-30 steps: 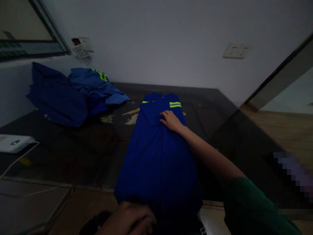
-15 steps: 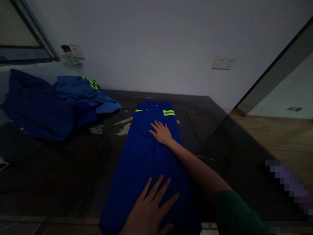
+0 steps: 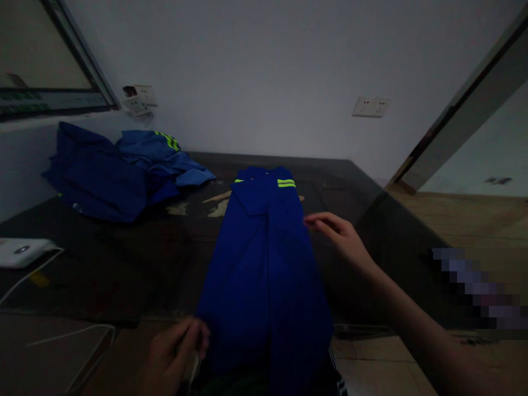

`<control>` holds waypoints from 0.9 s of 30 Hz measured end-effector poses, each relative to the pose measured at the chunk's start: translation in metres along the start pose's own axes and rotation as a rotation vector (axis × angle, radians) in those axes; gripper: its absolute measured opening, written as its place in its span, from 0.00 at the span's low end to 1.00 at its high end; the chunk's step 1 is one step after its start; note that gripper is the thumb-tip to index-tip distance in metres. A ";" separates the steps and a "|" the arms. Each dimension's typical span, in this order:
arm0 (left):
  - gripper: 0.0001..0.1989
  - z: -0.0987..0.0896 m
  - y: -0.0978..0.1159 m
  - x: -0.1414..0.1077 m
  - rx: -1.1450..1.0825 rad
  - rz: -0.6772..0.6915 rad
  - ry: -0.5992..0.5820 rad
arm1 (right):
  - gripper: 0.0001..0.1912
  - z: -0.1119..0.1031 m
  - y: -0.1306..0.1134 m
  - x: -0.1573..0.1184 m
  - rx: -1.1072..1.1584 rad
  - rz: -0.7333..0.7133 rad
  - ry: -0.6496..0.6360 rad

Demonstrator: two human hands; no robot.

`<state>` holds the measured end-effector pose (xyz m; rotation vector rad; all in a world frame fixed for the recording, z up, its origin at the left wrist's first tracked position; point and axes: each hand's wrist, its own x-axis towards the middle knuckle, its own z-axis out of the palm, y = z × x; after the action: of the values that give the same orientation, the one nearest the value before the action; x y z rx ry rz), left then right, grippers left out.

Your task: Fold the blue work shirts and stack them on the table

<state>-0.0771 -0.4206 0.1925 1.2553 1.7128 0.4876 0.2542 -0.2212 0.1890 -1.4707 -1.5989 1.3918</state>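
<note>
A blue work garment (image 3: 251, 264) with yellow-green reflective stripes lies lengthwise over the dark table, its near end reaching past the front edge towards me. One sleeve is folded across its upper part. My left hand (image 3: 177, 349) is closed, fingers curled, beside the garment's lower left edge; whether fabric is in it cannot be made out. At the upper right edge, my right hand (image 3: 344, 236) has its fingers drawn together, fingertips right by the cloth. What those fingers hold, if anything, is too dark to see.
Crumpled blue garments (image 3: 99, 176) are heaped on the back left of the dark table (image 3: 363, 214). A white device (image 3: 25, 253) with a cable lies at the left. Wall sockets (image 3: 370, 106) are above the table. A pixelated patch (image 3: 474, 286) covers something at right.
Both hands have lifted off the garment, where they lay flat with fingers spread. The left moved left to its lower edge, the right to its right edge. The view shifted left.
</note>
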 end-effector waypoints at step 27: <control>0.30 0.028 -0.013 -0.073 -0.725 -0.673 -0.035 | 0.20 0.066 0.026 -0.235 0.724 0.680 0.275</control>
<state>-0.0562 -0.4967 0.2015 0.1508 1.5859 0.5859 0.2629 -0.4662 0.2002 -1.6709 -0.3233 1.7574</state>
